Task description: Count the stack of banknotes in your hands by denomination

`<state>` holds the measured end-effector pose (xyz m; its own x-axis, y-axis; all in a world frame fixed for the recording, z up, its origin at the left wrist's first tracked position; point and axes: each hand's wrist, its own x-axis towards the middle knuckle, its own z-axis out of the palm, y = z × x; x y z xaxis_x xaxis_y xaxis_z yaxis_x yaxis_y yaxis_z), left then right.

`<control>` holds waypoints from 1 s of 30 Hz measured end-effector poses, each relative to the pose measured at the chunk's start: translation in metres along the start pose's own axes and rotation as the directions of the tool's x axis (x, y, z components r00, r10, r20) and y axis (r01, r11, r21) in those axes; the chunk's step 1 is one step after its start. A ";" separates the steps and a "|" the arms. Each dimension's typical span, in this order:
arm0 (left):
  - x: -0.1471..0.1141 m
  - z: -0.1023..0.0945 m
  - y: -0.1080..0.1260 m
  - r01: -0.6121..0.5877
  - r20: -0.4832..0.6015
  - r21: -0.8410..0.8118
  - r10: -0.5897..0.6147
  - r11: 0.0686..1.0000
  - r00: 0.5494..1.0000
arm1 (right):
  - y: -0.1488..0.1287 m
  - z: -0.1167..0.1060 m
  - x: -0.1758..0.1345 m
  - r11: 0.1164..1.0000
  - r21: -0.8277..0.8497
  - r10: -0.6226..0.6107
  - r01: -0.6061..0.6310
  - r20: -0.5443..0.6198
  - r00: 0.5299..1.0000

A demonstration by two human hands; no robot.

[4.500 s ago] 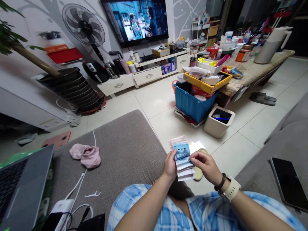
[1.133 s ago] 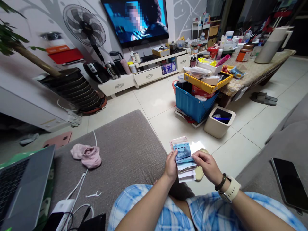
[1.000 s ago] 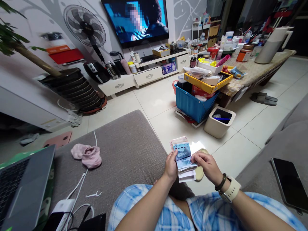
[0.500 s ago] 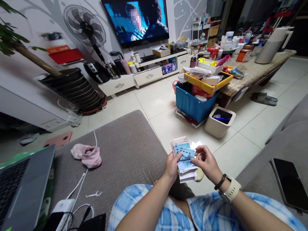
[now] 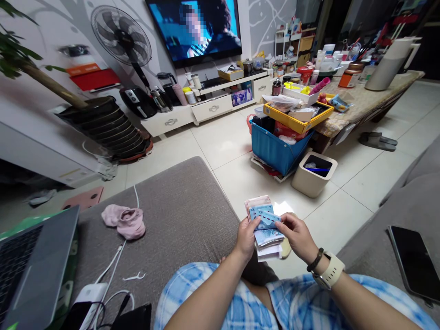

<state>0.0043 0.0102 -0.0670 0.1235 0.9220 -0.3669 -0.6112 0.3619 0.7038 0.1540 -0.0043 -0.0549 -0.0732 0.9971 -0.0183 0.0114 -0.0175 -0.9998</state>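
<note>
A stack of banknotes (image 5: 262, 215), blue on top with pink ones behind, sits upright between both hands above my knees. My left hand (image 5: 246, 239) grips the stack's left side, thumb across the front. My right hand (image 5: 297, 234) pinches the top blue note by its right edge and bends it forward and down. Folded notes (image 5: 267, 248) lie lower in the same stack. A pale watch (image 5: 332, 270) and a dark bead bracelet are on my right wrist.
A grey sofa cushion (image 5: 178, 215) with a pink cloth (image 5: 125, 221), cables and a laptop (image 5: 30, 270) lies to the left. A phone (image 5: 412, 261) lies on the right cushion. Ahead stand a beige bin (image 5: 313, 173), a blue crate (image 5: 277, 149) and a cluttered table (image 5: 360, 98).
My right hand lifted off the stack, took the top blue note by its edge and is folding it down. The left hand holds the stack still.
</note>
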 end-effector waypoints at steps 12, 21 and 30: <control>0.000 0.006 0.005 -0.037 -0.118 -0.022 0.034 0.999 0.992 | -0.007 0.001 -0.001 0.999 -0.029 -0.021 0.021 0.004 1.000; 0.000 0.005 0.005 -0.027 -0.117 -0.026 0.023 0.999 0.993 | -0.009 0.002 -0.001 1.000 0.010 -0.012 0.012 0.015 1.000; -0.004 0.008 0.008 -0.010 -0.095 0.001 0.010 1.000 0.995 | -0.010 0.002 -0.002 0.999 0.038 -0.010 0.009 0.022 1.000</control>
<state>0.0048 0.0108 -0.0548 0.0424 0.9084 -0.4159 -0.6118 0.3527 0.7080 0.1517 -0.0063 -0.0453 -0.0953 0.9954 -0.0088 -0.0275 -0.0115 -0.9996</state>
